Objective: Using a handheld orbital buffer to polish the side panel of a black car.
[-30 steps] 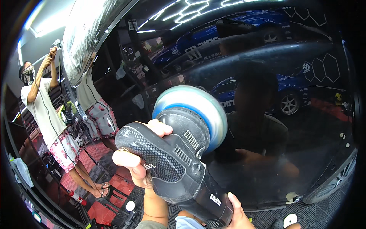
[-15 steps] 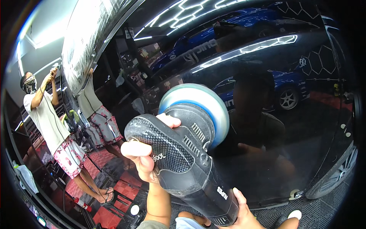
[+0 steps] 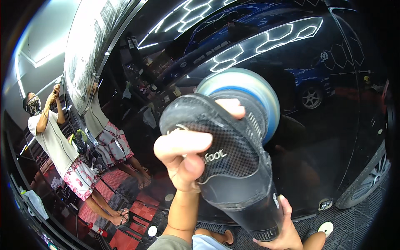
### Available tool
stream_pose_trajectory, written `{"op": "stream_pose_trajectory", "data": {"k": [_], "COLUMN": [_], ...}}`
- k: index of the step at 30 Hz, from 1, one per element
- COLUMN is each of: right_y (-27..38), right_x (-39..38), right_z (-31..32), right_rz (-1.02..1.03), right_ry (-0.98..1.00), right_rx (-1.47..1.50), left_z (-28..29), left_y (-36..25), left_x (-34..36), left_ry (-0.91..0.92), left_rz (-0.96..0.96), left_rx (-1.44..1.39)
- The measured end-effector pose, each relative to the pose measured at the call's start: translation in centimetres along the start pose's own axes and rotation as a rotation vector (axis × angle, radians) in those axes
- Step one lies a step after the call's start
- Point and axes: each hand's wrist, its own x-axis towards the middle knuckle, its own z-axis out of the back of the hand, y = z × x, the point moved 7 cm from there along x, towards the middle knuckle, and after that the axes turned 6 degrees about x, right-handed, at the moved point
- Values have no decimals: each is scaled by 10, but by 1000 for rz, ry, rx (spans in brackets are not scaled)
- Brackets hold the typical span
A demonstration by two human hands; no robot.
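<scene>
Black polisher [image 3: 237, 160] is held two-handed in front of the glossy black car panel [image 3: 308, 183]. Left hand [image 3: 179, 173] is wrapped around the carbon-patterned head, digits seen on both sides; presumably placed there so the pad [image 3: 241, 79] can be steered and loaded from right behind. Right hand [image 3: 287, 235] is curled around the rear end of the body; probably so weight is carried there and twist is resisted over the full length. Body is slanted, head up-left, tail down-right, likely so both wrists are kept at an easy angle. Pad, pale with a blue band, is faced toward the panel; contact looks likely, but its face is hidden, so not confirmed. Pad edge is smeared; whether it is being spun cannot be told.

Around: pale film-like covering [image 3: 83, 58] is draped at upper left, probably as protection. Blue car [image 3: 310, 81] is only mirrored in the panel. Wheel [image 3: 371, 179] is seen at right, white disc [image 3: 326, 228] below it. Co-worker [image 3: 54, 141] at left: arms raised, held item too small to identify.
</scene>
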Motion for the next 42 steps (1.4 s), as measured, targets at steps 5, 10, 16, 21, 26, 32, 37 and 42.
{"op": "stream_pose_trajectory", "data": {"k": [5,10,16,21,26,32,37,42], "right_y": [6,10,-39,-138,-110,-42,-41,-53], "right_x": [-12,-27,-72,-120,-109,-89,-88,-84], "right_z": [22,53,97,167,178,139,135,121], "right_rz": [17,16,-244,-1492,-787,-103,-110,-127], "right_ry": [-74,-196,-255,-222,-248,-248,-327,-164], "right_rx": [-57,-204,104,79,110,269,283,260], "left_z": [-28,-63,-107,-137,-162,-180,-189,-162], "left_y": [11,23,40,48,53,46,40,27], "left_x": [10,29,52,56,52,43,31,14], "left_ry": [-46,4,42,17,63,-47,-33,-53], "left_rz": [87,16,-52,0,68,-24,-19,-55], "left_rx": [-103,-99,-105,-68,136,95,115,82]}}
